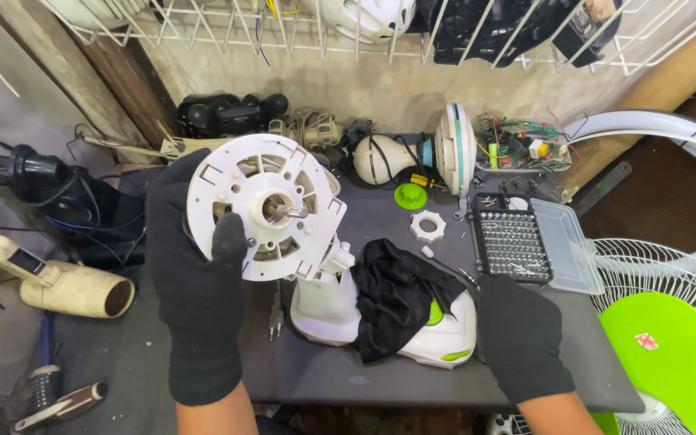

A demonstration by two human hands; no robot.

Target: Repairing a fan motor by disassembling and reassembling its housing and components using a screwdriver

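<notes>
My left hand [195,258], in a black glove, grips the rim of a round white fan motor housing [263,205] with a metal shaft at its centre, held upright above the table. The housing sits atop a white fan neck and base [324,310]. My right hand [521,338], also in a black glove, rests flat on the dark table [380,374] near the white and green base part [449,342]. A black cloth [392,294] lies over that base between the hands. A thin screwdriver [453,271] lies just beyond my right hand.
An open case of screwdriver bits [517,242] sits right of centre. A white lock nut [428,225], a green cap [410,195] and a white motor cover [380,159] lie behind. A fan grille with green blade [670,346] stands right; a beige hair dryer [66,286] lies left.
</notes>
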